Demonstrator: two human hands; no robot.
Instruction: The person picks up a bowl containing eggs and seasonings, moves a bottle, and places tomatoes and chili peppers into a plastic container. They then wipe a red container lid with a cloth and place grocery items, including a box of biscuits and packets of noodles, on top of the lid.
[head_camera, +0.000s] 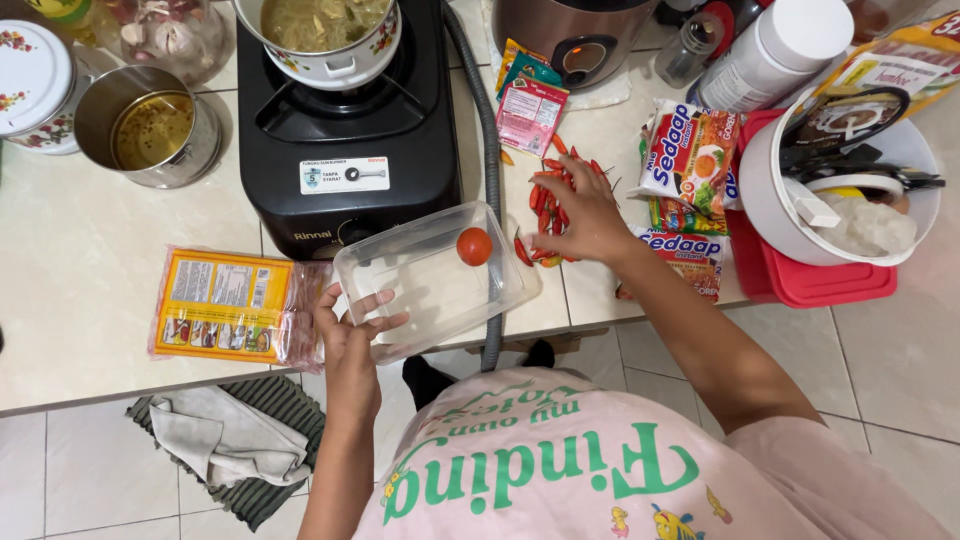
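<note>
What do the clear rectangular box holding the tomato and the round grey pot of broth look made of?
The clear rectangular box looks like thin glossy plastic: the counter shows through it. The round grey pot seems bare metal, probably steel or aluminium, given its dull silvery sheen.

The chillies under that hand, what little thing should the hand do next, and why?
Probably close the right hand on a few red chillies and drop them into the clear container, which the left hand steadies and which holds only a tomato.
</note>
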